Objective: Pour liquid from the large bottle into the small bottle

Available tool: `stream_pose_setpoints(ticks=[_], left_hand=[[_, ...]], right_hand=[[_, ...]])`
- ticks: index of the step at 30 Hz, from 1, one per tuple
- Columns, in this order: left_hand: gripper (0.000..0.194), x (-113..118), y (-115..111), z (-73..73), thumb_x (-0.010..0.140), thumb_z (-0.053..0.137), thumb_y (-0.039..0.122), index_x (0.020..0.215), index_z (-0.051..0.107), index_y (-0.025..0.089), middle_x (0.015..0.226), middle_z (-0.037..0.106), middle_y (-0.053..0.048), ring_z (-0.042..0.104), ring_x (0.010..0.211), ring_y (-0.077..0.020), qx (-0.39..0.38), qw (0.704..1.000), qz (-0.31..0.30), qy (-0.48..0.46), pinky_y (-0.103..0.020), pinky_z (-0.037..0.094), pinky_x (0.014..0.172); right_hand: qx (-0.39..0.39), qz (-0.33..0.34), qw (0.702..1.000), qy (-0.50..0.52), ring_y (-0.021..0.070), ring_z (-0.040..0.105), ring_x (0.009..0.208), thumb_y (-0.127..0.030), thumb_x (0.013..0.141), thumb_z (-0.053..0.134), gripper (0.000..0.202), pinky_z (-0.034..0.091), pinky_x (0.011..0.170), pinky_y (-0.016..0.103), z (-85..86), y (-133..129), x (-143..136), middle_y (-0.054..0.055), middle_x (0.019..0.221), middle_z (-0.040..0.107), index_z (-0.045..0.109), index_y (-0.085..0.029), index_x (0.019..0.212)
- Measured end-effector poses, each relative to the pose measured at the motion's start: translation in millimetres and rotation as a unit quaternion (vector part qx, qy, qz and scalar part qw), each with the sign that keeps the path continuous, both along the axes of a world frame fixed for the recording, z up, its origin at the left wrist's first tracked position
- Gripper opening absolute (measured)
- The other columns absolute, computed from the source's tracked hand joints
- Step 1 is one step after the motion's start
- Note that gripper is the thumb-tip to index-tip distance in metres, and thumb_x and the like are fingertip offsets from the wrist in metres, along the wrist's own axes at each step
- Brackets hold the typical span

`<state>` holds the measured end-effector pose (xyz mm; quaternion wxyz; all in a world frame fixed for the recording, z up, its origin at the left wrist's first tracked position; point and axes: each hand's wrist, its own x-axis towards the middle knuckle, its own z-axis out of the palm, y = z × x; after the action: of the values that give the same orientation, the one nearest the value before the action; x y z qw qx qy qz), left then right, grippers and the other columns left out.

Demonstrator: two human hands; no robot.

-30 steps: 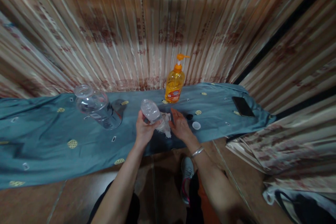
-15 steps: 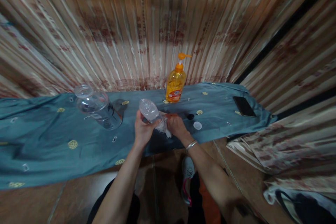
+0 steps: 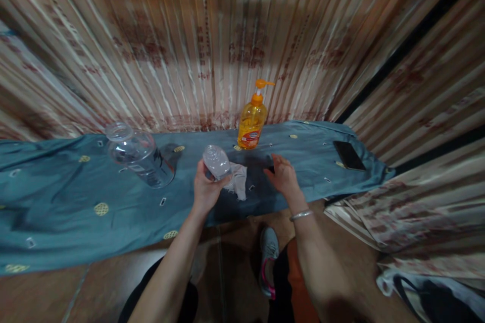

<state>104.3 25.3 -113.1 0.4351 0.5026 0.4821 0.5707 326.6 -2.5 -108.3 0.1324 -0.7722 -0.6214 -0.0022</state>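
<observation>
My left hand (image 3: 206, 186) is wrapped round a small clear plastic bottle (image 3: 216, 160), held tilted over the cloth-covered table. A crumpled white cloth or tissue (image 3: 238, 181) lies against the bottle's lower end, beside my left thumb. To the right, my right hand (image 3: 283, 176) is apart from the bottle, its thumb and fingers separated and nothing visible in them. A small black object (image 3: 271, 169), perhaps a cap, shows partly between that thumb and the fingers; whether they touch it I cannot tell.
An orange pump bottle (image 3: 251, 123) stands behind my hands. At the left, a large clear plastic jar (image 3: 146, 161) leans. A dark phone (image 3: 349, 155) lies at the right on the teal tablecloth (image 3: 129, 222). Pleated curtains (image 3: 170, 60) rise behind the table.
My right hand has let go of the white cloth and moved right, over the black object, covering the small white lid. My left hand keeps the bottle in nearly the same place.
</observation>
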Motion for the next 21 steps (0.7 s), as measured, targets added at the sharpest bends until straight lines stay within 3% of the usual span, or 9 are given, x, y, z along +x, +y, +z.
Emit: stream_pose_setpoints(ticks=[3,6,10,14,17,19,21], left_hand=[[0.065,-4,-2,-0.2,0.046,0.086,0.024,0.103,0.055,0.021,0.102,0.067,-0.003,0.065,0.098,-0.0235,-0.002,1.0,0.003,0.003,-0.036,0.056,0.081],[0.065,-7,-3,-1.4,0.045,0.086,0.023,0.104,0.056,0.021,0.101,0.067,-0.003,0.066,0.097,-0.0236,-0.002,1.0,0.006,0.01,-0.037,0.055,0.081],[0.064,-7,-3,-2.5,0.048,0.085,0.022,0.105,0.057,0.021,0.101,0.068,-0.003,0.066,0.094,-0.0226,0.002,1.0,0.003,0.016,-0.037,0.055,0.082],[0.064,-3,-3,-3.1,0.048,0.085,0.021,0.107,0.058,0.022,0.105,0.068,-0.004,0.066,0.097,-0.0231,0.008,1.0,0.001,0.016,-0.039,0.054,0.086],[0.065,-1,-3,-3.7,0.049,0.084,0.018,0.108,0.058,0.022,0.107,0.068,-0.005,0.065,0.1,-0.0236,0.013,1.0,-0.003,0.012,-0.038,0.053,0.087],[0.066,0,-3,-4.3,0.049,0.084,0.017,0.109,0.057,0.021,0.107,0.068,-0.005,0.065,0.098,-0.0231,0.013,1.0,-0.005,0.008,-0.038,0.054,0.085],[0.067,1,-3,-5.0,0.048,0.083,0.017,0.109,0.057,0.021,0.106,0.067,-0.004,0.065,0.095,-0.0224,0.013,1.0,-0.005,0.005,-0.038,0.054,0.083]], right_hand=[[-0.045,0.005,0.999,0.019,0.028,0.063,0.112,-0.014,0.087,0.059,0.044,0.048,0.095,0.037,-7.1,0,10,0.019,0.124,0.066,0.056,-0.01,0.131],[-0.05,0.001,0.998,0.034,0.0283,0.069,0.102,-0.005,0.085,0.054,0.032,0.05,0.089,0.037,-10.4,4,9,0.019,0.108,0.072,0.068,-0.01,0.113],[-0.017,-0.013,0.998,0.059,0.0279,0.07,0.102,-0.012,0.089,0.052,0.032,0.051,0.089,0.039,0.6,6,1,0.019,0.109,0.073,0.064,-0.009,0.119],[0.092,0.041,0.979,0.177,0.0197,0.07,0.098,-0.03,0.093,0.053,0.034,0.053,0.085,0.031,29.0,3,-18,0.011,0.112,0.073,0.06,-0.015,0.124],[0.184,0.164,0.912,0.328,0.0175,0.069,0.093,-0.034,0.089,0.058,0.03,0.053,0.081,0.028,60.3,5,-38,0.007,0.107,0.073,0.064,-0.017,0.113],[0.175,0.217,0.898,0.341,0.0162,0.068,0.09,-0.03,0.086,0.062,0.028,0.051,0.077,0.026,85.5,9,-52,0.004,0.105,0.073,0.065,-0.018,0.111],[0.129,0.244,0.916,0.291,0.014,0.066,0.078,-0.024,0.084,0.062,0.029,0.049,0.071,0.024,112.2,12,-66,0.001,0.092,0.072,0.065,-0.017,0.112]])
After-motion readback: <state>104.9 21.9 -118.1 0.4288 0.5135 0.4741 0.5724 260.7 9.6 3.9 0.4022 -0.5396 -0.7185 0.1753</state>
